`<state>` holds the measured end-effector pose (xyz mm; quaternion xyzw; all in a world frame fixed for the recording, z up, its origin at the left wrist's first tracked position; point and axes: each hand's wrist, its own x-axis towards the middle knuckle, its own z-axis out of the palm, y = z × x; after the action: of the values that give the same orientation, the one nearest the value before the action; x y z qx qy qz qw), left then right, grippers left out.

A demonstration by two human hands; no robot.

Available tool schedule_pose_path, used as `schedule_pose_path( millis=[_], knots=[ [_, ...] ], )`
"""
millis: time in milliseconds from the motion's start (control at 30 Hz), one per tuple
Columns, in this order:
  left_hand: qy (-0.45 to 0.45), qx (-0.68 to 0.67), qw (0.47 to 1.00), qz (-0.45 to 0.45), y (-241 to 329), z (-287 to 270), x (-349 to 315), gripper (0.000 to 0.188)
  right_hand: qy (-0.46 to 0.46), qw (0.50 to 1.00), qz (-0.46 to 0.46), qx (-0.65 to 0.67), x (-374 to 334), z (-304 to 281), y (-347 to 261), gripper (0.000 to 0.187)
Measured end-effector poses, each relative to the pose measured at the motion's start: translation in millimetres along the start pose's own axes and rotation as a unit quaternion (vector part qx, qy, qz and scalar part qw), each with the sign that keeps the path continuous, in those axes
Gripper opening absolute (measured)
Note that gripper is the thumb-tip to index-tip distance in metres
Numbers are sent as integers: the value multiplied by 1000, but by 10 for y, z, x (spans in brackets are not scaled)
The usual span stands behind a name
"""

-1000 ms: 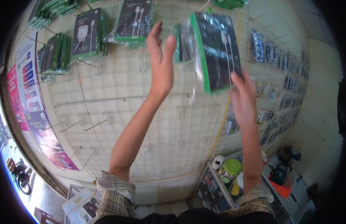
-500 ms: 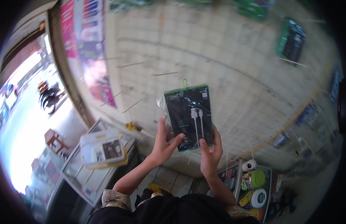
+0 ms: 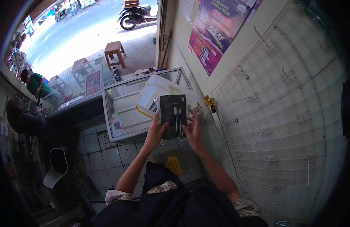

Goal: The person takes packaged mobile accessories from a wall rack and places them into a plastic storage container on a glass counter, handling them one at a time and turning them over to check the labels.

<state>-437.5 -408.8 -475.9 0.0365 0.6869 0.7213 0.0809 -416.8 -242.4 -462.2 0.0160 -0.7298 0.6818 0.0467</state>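
Between my two hands I hold a black packaged charging cable (image 3: 172, 113), a flat box in clear wrap with a white cable pictured on its front and a small green loop on top. My left hand (image 3: 155, 130) grips its left edge, thumb on the front. On the opposite edge my right hand (image 3: 194, 130) does the same, its thumb near the lower corner. Behind the box, partly covered by it, a white plastic container (image 3: 154, 89) with a yellow edge rests on a glass display case (image 3: 120, 94).
To the right runs a wire grid wall (image 3: 273, 132) with several protruding hooks. A poster (image 3: 216, 34) hangs beside the doorway. Farther left are a second glass counter (image 3: 78, 85), two people, and a white chair (image 3: 57, 168). A brown stool (image 3: 114, 53) and a motorbike (image 3: 135, 17) stand outside.
My view has swung left, from the grid wall toward the display case and doorway. The packaged cable, still in both hands, now appears lower and in front of the white container.
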Motion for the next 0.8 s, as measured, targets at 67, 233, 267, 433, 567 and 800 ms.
schedule_pose_path(
  millis=[67, 233, 267, 433, 567, 800],
  knots=[
    [41, 74, 996, -9, -332, -174, 222, 62, -10, 999, 12, -51, 254, 227, 262, 46],
    [95, 207, 974, -15, -771, -470, 867, 63, 11, 987, 134, -92, 902, 650, 1275, 38],
    [79, 166, 983, 0, -758, -507, 1000, 63, 28, 982, 161, -96, 1059, 710, 1398, 38],
    [-15, 329, 944, 4, -1505, -882, 1894, 68, 64, 974, 218, 14, 1602, 1061, 2178, 48],
    [-53, 381, 915, -121, -2114, -1060, 2241, 72, 68, 917, 389, 51, 1789, 1327, 2440, 59],
    [-103, 443, 870, -190, -2825, -1022, 2481, 54, 75, 876, 474, 41, 1874, 1534, 3527, 50]
  ],
)
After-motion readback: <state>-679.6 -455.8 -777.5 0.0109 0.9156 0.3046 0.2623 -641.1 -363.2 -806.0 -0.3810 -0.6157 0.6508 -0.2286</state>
